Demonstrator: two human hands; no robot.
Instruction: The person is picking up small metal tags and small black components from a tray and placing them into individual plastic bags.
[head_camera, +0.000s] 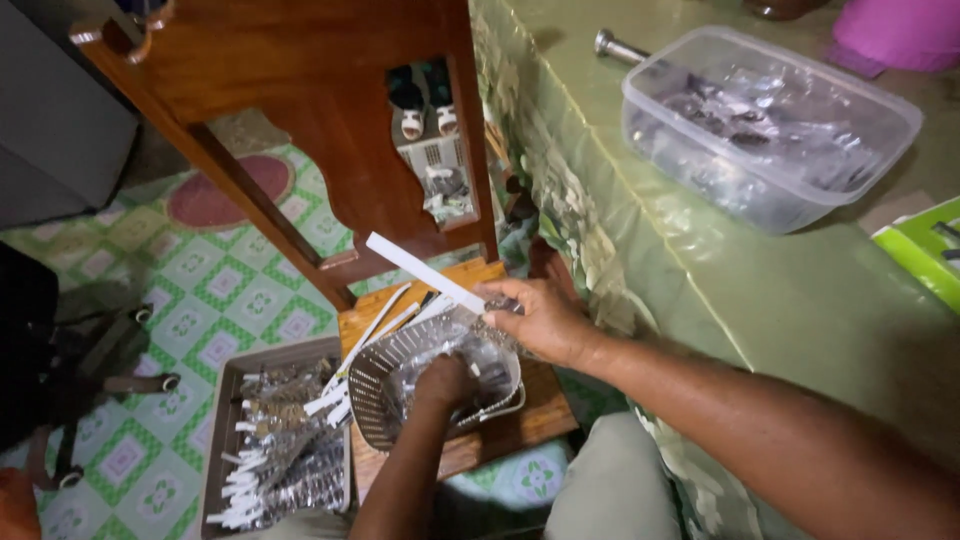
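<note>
My right hand (540, 320) pinches a long white strip (425, 272) that sticks up and to the left over the wooden chair seat (500, 435). My left hand (443, 383) reaches down into a metal mesh basket (375, 385) lined with a clear plastic bag, fingers closed inside it; what it grips is hidden. More white strips (385, 325) lean on the basket's far rim.
A brown box (222, 420) of small packets with white strips sits on the patterned floor at left. A clear plastic tub (770, 125) stands on the green-covered table (760, 290) at right. The chair's wooden back (300, 90) rises ahead.
</note>
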